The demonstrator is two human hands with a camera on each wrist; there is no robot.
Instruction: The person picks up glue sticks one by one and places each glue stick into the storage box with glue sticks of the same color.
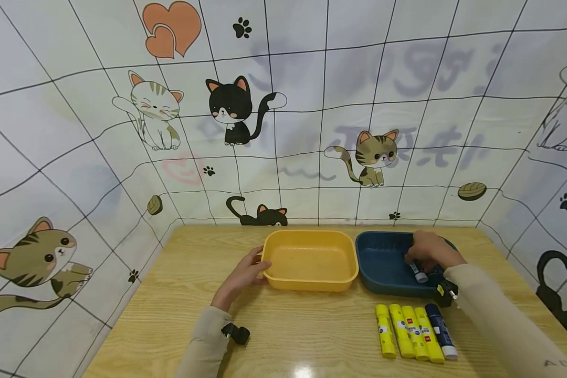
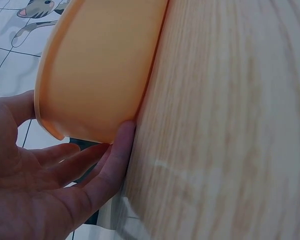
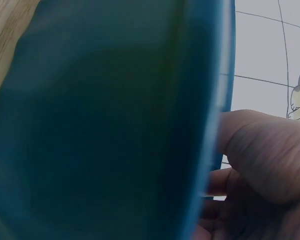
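Yellow box (image 1: 312, 260): left hand (image 1: 247, 270) loosely curled, holding its side.
Blue box (image 1: 380, 262): right hand (image 1: 430, 249) inside by a glue stick (image 1: 420, 274); fingers part-hidden, can't tell if gripping.

Head view: high, forward-down; wrist close-ups share its yellow tub (image 1: 312, 261) at left hand (image 1: 243, 273), blue tub (image 1: 382, 265) at right hand (image 1: 432, 250).

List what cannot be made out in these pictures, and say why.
Head view: small print on the yellow glue sticks, too tiny.
Head view: one end of the pale tube, covered by the right hand.
Right wrist view: what that hand touches, hidden behind the blurred blue tub.
Left wrist view: the yellow tub's far end, cut off by the top edge.
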